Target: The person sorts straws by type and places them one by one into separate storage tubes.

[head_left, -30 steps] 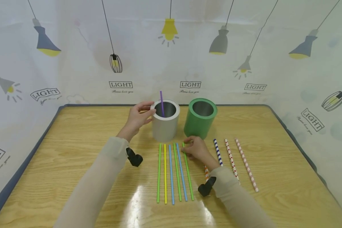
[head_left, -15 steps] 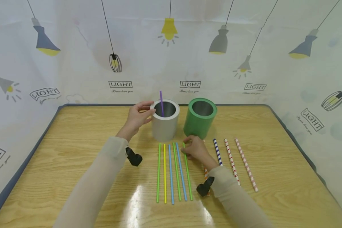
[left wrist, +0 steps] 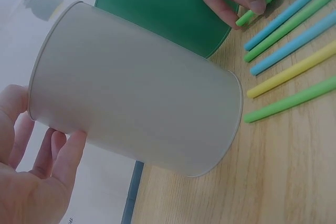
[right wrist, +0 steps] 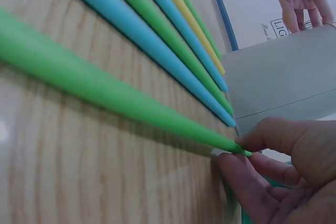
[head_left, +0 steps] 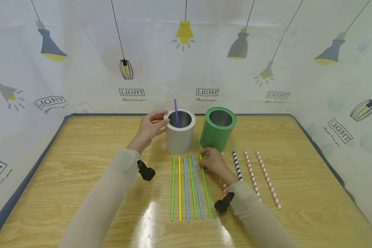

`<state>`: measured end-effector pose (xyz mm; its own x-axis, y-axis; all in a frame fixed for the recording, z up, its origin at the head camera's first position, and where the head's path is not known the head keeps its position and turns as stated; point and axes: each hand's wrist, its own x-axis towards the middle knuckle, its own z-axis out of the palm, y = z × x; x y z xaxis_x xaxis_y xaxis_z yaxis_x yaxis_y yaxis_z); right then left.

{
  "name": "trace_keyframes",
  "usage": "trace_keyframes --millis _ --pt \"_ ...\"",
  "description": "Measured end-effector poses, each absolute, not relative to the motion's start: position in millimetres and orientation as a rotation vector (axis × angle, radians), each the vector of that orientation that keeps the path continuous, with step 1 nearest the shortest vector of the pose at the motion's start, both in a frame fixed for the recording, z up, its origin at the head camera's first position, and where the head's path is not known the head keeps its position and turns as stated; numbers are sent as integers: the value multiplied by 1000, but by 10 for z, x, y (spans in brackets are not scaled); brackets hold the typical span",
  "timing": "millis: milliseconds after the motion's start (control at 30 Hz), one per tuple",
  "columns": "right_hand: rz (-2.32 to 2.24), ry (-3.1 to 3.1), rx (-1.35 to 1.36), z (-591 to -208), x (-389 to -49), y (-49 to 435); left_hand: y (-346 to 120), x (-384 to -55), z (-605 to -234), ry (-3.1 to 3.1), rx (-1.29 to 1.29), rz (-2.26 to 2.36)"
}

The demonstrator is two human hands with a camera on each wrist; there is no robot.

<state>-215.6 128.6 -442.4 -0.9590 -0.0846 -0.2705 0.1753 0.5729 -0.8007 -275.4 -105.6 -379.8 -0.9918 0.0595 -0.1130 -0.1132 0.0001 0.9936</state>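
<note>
Since both hands are busy, I'll start with the head view: the left hand (head_left: 148, 129) has its fingertips and thumb resting on the left rim and side of a tall off-white cylindrical cup (head_left: 179, 142), touching it but not wrapped round. A thin purple straw (head_left: 176, 113) stands in that cup, tilted a bit left. Just right of it there's a tall green cylindrical cup (head_left: 216, 136), and right in front of that one the right hand (head_left: 215, 162) pinches the far end of a smooth, thin light-green straw (head_left: 205, 188). That's the rightmost of six, with a green straw (head_left: 173, 188), yellow straw (head_left: 179, 189), blue straw (head_left: 186, 189), second green straw (head_left: 192, 187) and second blue straw (head_left: 197, 187) running left to right beside it. Further right are four thicker patterned ones: orange-striped (partly behind the arm), blue-striped, red-dotted and pink-striped. Everything's on a light wooden table (head_left: 89, 172).

Left wrist cam: the thumb and fingers sit against the off-white cup up near its rim, and the cup stands at the far ends of the row of straws.

Right wrist cam: thumb and finger have the straw's tip between them, with most of its length stretching toward the near side. Can't really tell if that tip is off the wood.
</note>
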Motion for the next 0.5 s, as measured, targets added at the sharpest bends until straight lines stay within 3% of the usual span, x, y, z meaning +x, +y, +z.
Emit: trace_keyframes --millis 500 --pt "-1345 2676 -101 -4207 -2141 1287 -1054 -2761 -3802 2124 -66 2144"
